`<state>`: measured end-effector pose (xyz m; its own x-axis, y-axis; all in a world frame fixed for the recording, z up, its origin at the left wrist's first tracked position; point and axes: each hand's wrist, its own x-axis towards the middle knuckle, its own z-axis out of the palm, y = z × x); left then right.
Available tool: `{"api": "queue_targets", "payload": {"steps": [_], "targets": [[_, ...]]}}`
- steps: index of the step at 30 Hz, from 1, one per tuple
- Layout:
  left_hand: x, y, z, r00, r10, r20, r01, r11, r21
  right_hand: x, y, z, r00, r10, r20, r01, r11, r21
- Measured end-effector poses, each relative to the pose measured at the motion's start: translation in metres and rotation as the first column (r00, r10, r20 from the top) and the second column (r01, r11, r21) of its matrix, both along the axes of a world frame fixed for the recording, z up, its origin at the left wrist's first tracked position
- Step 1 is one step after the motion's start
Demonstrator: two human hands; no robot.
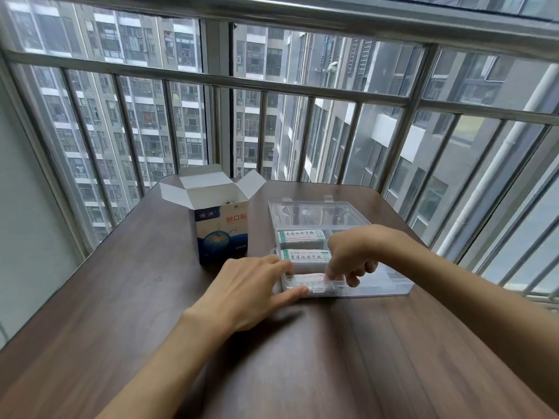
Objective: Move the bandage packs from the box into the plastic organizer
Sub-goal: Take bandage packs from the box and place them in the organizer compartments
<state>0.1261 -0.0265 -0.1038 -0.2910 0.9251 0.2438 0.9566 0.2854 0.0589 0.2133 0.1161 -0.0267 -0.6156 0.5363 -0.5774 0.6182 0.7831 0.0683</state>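
We are in the placing step: a bandage pack (311, 279) is going down into the nearest compartment of the plastic organizer (387, 282), which lies open toward the far right of the tabletop (136, 297). Our right hand (354, 252) has its grip closed on this pack, fingertips curled over its right end, while our left hand (254, 285) lies with relaxed, straight fingers against the organizer's near left corner, thumb along the front wall, steadying it and holding nothing. Two more packs, the far pack (301, 236) and the middle pack (305, 255), already sit in the compartments behind, one behind the other. The box (222, 234) stands upright just beside the organizer's left side, flaps spread; something dark shows at its mouth, but we cannot tell how many packs remain inside. Next, we judge, the pack must be pressed flat and released, then the right hand must go back over to the box. The organizer's raised clear lid (317, 211) at the back and the box's right flap (254, 184) lean near that path, and a careless reach could tip the light box. Beyond the far edge runs a metal railing (272, 86).
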Motion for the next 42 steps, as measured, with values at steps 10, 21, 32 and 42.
{"api": "queue_targets", "payload": {"steps": [10,21,32,42], "targets": [[-0.001,-0.004,0.002,0.999,-0.011,0.048,0.005,0.994,0.108,0.012,0.007,-0.001,0.965,0.072,-0.253,-0.046,0.993,0.108],[-0.047,-0.029,0.018,0.663,0.061,0.746,-0.742,0.188,0.644,-0.050,-0.039,-0.010,0.461,0.359,-0.812,-0.232,0.931,0.280],[-0.053,-0.030,0.017,0.395,-0.187,0.900,-0.835,0.335,0.436,-0.055,-0.025,-0.024,0.448,0.147,-0.882,-0.383,0.923,-0.040],[-0.053,-0.035,0.019,0.691,0.092,0.717,-0.640,0.539,0.548,-0.021,-0.034,0.022,0.630,0.267,-0.729,-0.446,0.893,-0.058]]}}
